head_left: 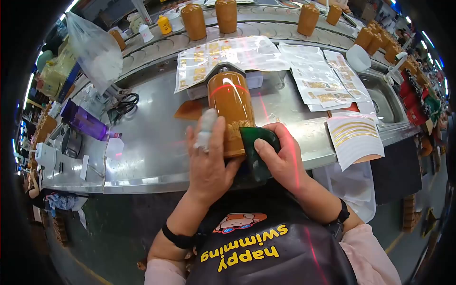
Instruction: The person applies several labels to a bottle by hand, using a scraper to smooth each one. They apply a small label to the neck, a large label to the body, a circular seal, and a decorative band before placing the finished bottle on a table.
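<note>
A glossy brown bottle (232, 102) lies toward me on the steel table, its neck end in a dark angular holder (219, 69). Gold decoration shows near its lower end. My left hand (209, 161) rests along the bottle's left side, with white wrapping on a finger; its fingers are apart and slightly blurred. My right hand (282, 159) grips a dark green flat scraper (259, 149) between thumb and fingers, its edge against the bottle's lower right side. Red laser lines cross the bottle and my right hand.
Printed decal sheets (323, 78) lie behind and to the right, beside a sink (380, 99). Brown bottles (192, 23) stand on the conveyor (161, 42). Scissors (127, 102) and a purple bottle (88, 122) are at left; a curved-strip sheet (354, 137) overhangs the right edge.
</note>
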{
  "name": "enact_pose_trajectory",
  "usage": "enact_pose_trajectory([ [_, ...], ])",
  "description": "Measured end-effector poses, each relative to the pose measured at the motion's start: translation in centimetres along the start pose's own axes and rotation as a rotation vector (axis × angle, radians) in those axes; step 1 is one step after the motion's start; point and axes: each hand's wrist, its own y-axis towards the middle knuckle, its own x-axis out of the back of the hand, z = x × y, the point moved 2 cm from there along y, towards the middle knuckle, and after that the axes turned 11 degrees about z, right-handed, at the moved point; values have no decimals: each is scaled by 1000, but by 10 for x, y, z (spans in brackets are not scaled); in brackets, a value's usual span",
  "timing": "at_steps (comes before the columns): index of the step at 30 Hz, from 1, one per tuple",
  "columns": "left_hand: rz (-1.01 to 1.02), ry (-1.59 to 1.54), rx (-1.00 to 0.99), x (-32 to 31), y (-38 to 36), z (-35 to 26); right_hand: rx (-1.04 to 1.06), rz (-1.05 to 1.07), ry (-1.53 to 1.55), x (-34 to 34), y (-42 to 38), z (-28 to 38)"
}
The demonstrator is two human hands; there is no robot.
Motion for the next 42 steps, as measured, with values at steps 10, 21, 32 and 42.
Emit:
enact_pose_trajectory([
  [10,-3,16,19,-3,-3,2,3,-4,98,2,-2,-6],
  [21,38,24,91,-12,-12,12,20,10,33,4,-2,-8],
  [32,27,-58,151,-16,-21,17,24,16,46,7,-2,-11],
  [42,18,-209,123,-16,-30,19,38,17,4,15,-5,-19],
])
